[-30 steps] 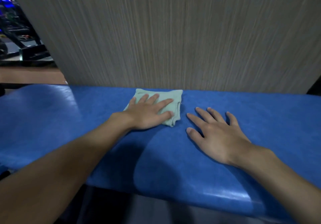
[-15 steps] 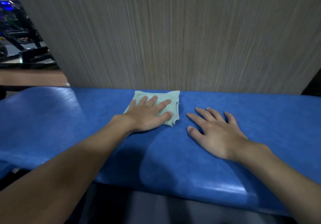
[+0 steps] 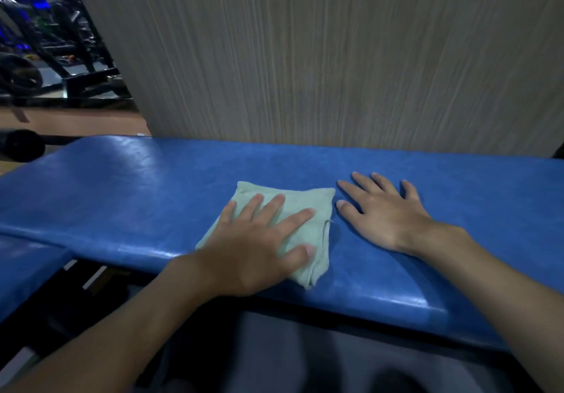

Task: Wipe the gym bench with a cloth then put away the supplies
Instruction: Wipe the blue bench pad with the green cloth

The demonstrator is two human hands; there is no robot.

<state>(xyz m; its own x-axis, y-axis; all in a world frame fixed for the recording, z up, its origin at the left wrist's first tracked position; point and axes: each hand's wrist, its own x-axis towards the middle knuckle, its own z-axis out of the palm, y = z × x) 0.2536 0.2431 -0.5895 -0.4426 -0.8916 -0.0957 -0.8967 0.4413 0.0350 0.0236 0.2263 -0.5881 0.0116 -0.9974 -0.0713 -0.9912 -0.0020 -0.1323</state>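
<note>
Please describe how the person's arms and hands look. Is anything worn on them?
The left forearm and right forearm are bare to the frame's edge: no sleeves. The left hand and right hand wear no gloves; no ring, watch or bracelet shows. Nails look short, unpainted.

Two bare arms show from where I stand; the left forearm [image 3: 122, 331] at 7 o'clock, the right forearm [image 3: 503, 286] at 4 o'clock, both uncovered to the frame edge; left hand [image 3: 253, 249] and right hand [image 3: 381, 212] bare, nails short; grey fabric [image 3: 290, 350] at 6 o'clock, perhaps trousers, too dim to tell.
</note>
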